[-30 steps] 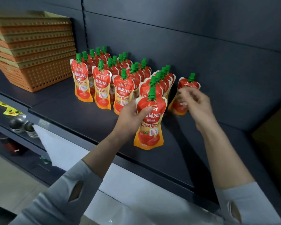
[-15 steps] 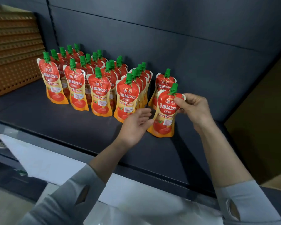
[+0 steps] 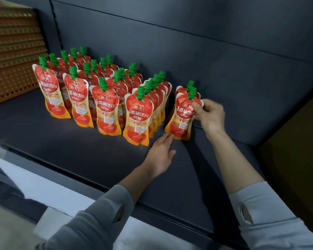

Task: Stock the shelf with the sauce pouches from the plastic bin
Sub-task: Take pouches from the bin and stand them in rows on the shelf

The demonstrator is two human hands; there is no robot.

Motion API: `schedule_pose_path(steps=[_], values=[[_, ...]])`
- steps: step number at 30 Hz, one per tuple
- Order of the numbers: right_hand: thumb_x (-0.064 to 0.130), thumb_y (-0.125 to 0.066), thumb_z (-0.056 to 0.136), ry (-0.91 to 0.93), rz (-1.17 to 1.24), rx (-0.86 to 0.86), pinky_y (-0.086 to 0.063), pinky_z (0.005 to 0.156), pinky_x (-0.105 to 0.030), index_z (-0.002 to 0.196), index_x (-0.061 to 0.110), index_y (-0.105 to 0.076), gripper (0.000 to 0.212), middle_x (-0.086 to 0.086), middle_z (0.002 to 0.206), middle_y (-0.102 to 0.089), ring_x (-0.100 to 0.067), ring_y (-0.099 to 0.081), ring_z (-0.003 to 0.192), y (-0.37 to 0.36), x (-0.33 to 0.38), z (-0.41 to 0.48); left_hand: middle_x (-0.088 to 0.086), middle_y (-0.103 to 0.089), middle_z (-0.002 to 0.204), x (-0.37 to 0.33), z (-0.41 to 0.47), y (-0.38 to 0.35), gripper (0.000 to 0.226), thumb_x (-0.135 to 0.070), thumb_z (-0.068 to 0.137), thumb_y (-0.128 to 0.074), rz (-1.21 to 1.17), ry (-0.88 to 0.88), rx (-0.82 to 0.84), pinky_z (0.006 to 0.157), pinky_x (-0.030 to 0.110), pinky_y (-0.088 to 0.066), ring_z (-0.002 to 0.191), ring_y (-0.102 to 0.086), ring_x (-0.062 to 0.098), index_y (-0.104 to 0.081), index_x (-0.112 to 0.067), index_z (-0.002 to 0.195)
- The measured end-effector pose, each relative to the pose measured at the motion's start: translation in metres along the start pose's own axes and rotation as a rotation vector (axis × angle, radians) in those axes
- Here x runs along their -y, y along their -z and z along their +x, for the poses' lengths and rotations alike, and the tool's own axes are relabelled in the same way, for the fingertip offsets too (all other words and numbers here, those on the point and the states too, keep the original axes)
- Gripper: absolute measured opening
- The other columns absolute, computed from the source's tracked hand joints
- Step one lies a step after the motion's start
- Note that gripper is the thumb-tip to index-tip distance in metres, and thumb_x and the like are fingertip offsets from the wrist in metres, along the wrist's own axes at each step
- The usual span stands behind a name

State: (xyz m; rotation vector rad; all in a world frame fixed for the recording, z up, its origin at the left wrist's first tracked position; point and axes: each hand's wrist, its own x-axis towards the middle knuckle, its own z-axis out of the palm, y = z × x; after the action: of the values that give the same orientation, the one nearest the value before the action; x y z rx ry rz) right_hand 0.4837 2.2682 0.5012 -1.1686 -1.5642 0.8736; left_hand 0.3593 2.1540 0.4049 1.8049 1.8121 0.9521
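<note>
Several red and orange sauce pouches with green caps stand in rows on the dark shelf. At the right end of the rows one sauce pouch stands upright in front of another. My right hand pinches this front pouch at its upper right edge. My left hand lies low on the shelf, fingers apart, with its fingertips touching the pouch's bottom left corner. The plastic bin is not in view.
A stack of orange perforated baskets fills the shelf's far left. The dark back panel rises close behind the pouches. A white strip runs below the shelf's front edge. Bare shelf lies in front of and right of the pouches.
The pouch went from my left hand to my right and now stands at the right end, in front of the earlier one. My left hand dropped to its base.
</note>
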Motion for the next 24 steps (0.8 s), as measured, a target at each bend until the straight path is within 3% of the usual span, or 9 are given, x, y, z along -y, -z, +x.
schedule_pose_path(steps=[5, 12, 17, 24], values=[[0.03, -0.07, 0.092, 0.034, -0.04, -0.01, -0.061, 0.084, -0.044, 0.103, 0.018, -0.073, 0.017, 0.005, 0.102, -0.075, -0.01, -0.071, 0.096, -0.006, -0.006, 0.01, 0.007, -0.016, 0.161, 0.002, 0.016, -0.007, 0.065, -0.02, 0.099, -0.049, 0.074, 0.006, -0.023, 0.119, 0.028, -0.011, 0.149, -0.01, 0.02, -0.014, -0.01, 0.153], [0.037, -0.07, 0.089, 0.114, -0.118, -0.03, -0.06, 0.084, -0.047, 0.103, 0.03, -0.068, 0.017, 0.011, 0.104, -0.073, -0.009, -0.07, 0.099, -0.01, -0.01, 0.012, 0.009, -0.019, 0.16, 0.008, 0.028, -0.009, 0.065, -0.021, 0.099, -0.049, 0.122, 0.006, -0.035, 0.118, 0.025, -0.009, 0.149, -0.013, 0.021, -0.015, -0.007, 0.152], [0.042, -0.064, 0.092, 0.193, -0.233, -0.016, -0.06, 0.083, -0.047, 0.109, 0.026, -0.062, 0.024, 0.006, 0.11, -0.071, -0.013, -0.068, 0.101, -0.008, -0.008, 0.005, 0.009, -0.018, 0.16, 0.007, 0.029, -0.007, 0.067, -0.022, 0.098, -0.051, 0.116, 0.012, -0.035, 0.117, 0.025, -0.009, 0.149, -0.012, 0.021, -0.015, -0.007, 0.152], [0.032, -0.064, 0.095, 0.254, -0.43, 0.024, -0.056, 0.091, -0.046, 0.125, 0.014, -0.055, 0.035, -0.004, 0.119, -0.069, -0.02, -0.066, 0.107, -0.005, 0.001, -0.005, 0.008, -0.021, 0.159, 0.006, 0.024, -0.002, 0.065, -0.021, 0.098, -0.052, 0.106, 0.005, 0.001, 0.118, 0.026, -0.011, 0.148, -0.014, 0.02, -0.018, -0.008, 0.152]])
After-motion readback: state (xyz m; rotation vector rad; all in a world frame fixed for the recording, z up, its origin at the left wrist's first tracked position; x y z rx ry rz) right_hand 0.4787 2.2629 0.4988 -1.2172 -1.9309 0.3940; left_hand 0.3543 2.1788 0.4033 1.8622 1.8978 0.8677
